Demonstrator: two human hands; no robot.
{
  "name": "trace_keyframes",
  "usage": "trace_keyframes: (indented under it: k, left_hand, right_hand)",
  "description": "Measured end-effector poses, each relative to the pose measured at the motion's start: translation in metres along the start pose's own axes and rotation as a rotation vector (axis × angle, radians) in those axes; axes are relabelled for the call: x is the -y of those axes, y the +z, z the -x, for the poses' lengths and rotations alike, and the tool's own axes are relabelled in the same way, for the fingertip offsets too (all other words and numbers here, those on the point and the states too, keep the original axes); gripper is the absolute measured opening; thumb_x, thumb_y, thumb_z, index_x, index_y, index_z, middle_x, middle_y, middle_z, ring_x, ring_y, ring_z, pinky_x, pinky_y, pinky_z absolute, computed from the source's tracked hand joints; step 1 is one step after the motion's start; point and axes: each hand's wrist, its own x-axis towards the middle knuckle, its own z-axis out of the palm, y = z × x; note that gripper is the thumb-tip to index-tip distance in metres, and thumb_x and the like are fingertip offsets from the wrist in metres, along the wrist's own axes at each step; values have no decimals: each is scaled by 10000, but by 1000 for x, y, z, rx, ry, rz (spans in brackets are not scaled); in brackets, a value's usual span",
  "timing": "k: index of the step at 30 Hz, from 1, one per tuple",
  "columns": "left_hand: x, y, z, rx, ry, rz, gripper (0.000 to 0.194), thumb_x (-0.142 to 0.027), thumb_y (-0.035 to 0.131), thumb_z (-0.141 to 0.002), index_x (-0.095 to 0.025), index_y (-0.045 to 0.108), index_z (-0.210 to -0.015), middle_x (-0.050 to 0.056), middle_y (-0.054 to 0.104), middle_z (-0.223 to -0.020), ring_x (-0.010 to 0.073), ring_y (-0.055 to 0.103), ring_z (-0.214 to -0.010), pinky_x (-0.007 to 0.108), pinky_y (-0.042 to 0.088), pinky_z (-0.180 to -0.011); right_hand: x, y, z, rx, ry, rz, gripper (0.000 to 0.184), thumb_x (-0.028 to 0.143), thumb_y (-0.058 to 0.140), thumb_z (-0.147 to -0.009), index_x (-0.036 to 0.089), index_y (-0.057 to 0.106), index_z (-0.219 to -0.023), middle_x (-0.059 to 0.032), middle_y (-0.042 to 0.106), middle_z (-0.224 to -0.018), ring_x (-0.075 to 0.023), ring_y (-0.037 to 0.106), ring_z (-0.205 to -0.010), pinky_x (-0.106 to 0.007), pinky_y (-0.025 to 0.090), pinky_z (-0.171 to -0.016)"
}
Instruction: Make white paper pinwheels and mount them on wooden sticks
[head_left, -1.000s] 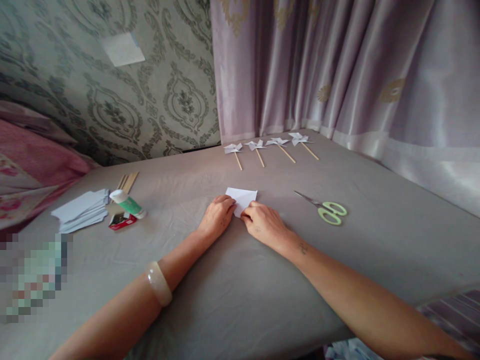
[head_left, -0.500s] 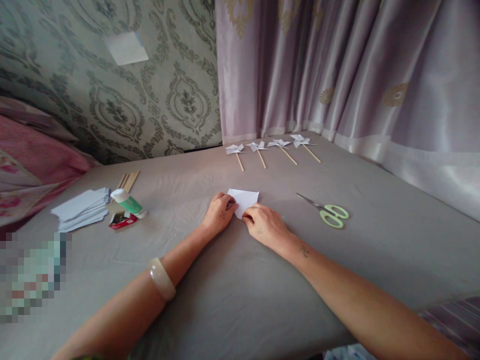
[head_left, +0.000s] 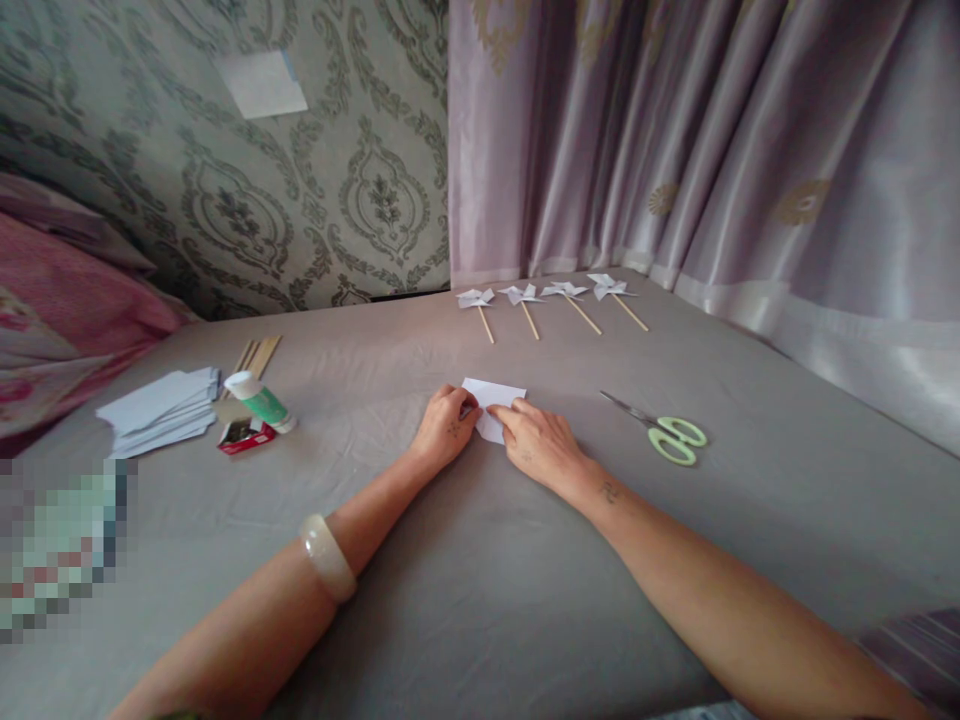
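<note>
A small white folded paper (head_left: 495, 396) lies flat on the grey cloth (head_left: 465, 590) in the middle. My left hand (head_left: 447, 430) rests at its left edge with curled fingers pinching the paper. My right hand (head_left: 541, 445) lies over the paper's lower right part, fingers pressed down on it. A pale bangle (head_left: 328, 556) sits on my left wrist.
Several white paper pinwheels on wooden sticks (head_left: 551, 300) lie in a row at the back by the curtain. Green-handled scissors (head_left: 666, 432) lie to the right. At the left are a paper stack (head_left: 159, 410), a glue stick (head_left: 259, 400), a red box (head_left: 244, 436) and wooden sticks (head_left: 257, 352).
My right hand has slid up and left over the paper, covering more of it. The left hand stays at the paper's left edge. The view shifted slightly.
</note>
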Motion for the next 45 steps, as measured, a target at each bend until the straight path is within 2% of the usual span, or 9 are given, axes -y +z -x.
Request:
trace_keyframes:
  k: [5,8,11,13,18,26,35,41,45]
  left_hand:
    - [-2,-2,5,-13,56,2,121,-155,546,-821,-170,665,-836,56,622,-865,157,620,-767,287,517,-743]
    - [-3,-6,12,-10,173,-16,158,-168,521,-849,-173,677,-870,68,643,-938,172,621,-849,306,506,-821]
    - [-4,-11,19,40,321,-93,228,-200,456,-902,-169,682,-908,83,661,-990,197,608,-925,345,478,-902]
    - [-5,-14,23,75,372,-153,273,-211,414,-925,-158,682,-916,96,668,-978,210,600,-944,359,473,-913]
    - [-9,-18,26,114,404,-248,308,-204,369,-937,-158,674,-932,106,662,-954,214,588,-950,366,476,-907]
    - [-15,-20,27,165,380,-316,297,-203,365,-940,-153,658,-951,110,650,-960,224,578,-938,360,472,-885]
    - [-22,-24,30,192,388,-403,279,-328,431,-941,-187,664,-1006,94,652,-971,231,584,-932,374,471,-890]
    - [-16,-24,32,209,446,-467,263,-283,403,-952,-199,644,-1017,93,636,-999,214,597,-930,345,495,-843]
    - [-15,-26,34,241,472,-538,203,-176,455,-921,-185,623,-1034,103,615,-1069,212,602,-953,338,512,-829]
  right_hand:
    - [2,0,-4,27,8,22,450,168,283,-935,273,503,-1313,-101,612,-1152,-230,624,-999,-333,434,-793]
    - [3,0,-7,25,3,21,442,168,281,-936,271,506,-1302,-94,624,-1146,-229,628,-995,-335,436,-804]
    - [0,2,-9,0,-4,-12,421,176,299,-930,271,537,-1265,-82,643,-1141,-227,633,-992,-328,441,-811]
    - [-4,4,-11,-47,1,-71,407,175,324,-920,254,557,-1244,-78,651,-1163,-218,627,-1016,-311,443,-826]
    - [-11,10,-12,-142,34,-161,398,153,350,-905,220,580,-1222,-69,665,-1173,-188,617,-1044,-270,434,-857]
    - [-3,3,-8,-19,-29,38,368,175,320,-930,264,557,-1197,-81,664,-1063,-214,648,-924,-294,420,-730]
    - [6,-3,-10,20,-93,178,341,120,310,-920,205,542,-1155,-115,655,-1011,-239,660,-878,-308,398,-690]
    - [-2,1,-9,-6,-82,55,364,147,331,-917,238,571,-1175,-96,666,-1077,-223,645,-947,-311,418,-766]
    - [-15,9,-12,-189,-24,-189,364,179,369,-898,233,628,-1149,-76,708,-1043,-193,652,-919,-275,436,-758]
